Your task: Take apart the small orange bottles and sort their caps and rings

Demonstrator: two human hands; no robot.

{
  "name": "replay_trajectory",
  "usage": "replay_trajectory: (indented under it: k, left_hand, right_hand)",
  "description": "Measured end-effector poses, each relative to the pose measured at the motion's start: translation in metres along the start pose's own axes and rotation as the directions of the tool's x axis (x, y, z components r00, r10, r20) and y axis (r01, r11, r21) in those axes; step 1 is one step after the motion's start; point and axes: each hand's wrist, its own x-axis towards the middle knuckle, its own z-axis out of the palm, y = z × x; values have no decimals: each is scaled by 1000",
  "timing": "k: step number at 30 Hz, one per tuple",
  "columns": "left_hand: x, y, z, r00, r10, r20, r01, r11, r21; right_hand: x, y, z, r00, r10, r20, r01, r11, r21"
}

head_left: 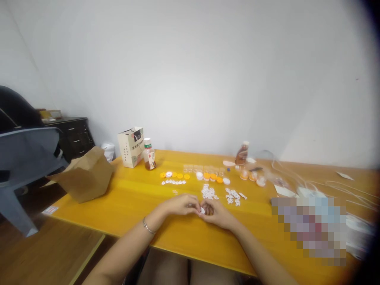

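My left hand (185,204) and my right hand (219,213) meet over the near middle of the table, fingers closed in a pinch. Between their fingertips is a small white disc-like piece (202,210), partly covered. Just beyond lie a pile of small flat white plastic pieces (208,192) and a looser group of similar white pieces (232,195). Farther back, yellow caps (179,176) and a white cap (169,174) form a row, with small white pointed pieces (177,182) in front. Orange and white lids (213,177) stand to the right, before clear cups (204,169).
A brown paper bag (92,174) stands left, near a printed carton bag (130,147) and a drink bottle (149,155). Another brown bottle (242,153) is at the back. Orange-and-clear containers (253,176), white cables (314,186) and a blurred-out patch (314,229) occupy the right.
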Motion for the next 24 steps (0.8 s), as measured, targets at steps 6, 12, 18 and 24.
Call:
replay_trajectory:
  k: [6,12,18,24]
  left_hand:
    - [-2,6,-6,1000,-18,-5,18,1000,23]
    - [-5,-22,-37,907,-223,-357,287,948,136]
    - [-2,-67,-68,682,-462,-568,687,670,280]
    - [7,-97,-70,640,-515,-570,744,601,293]
  right_hand:
    - [1,3,-1,999,-4,-41,6,999,46]
    - [4,6,-11,950,9,-311,-19,999,-31]
    - [4,4,-18,891,20,-454,-61,995,-77]
    - [3,6,-17,906,-18,-424,-47,989,-143]
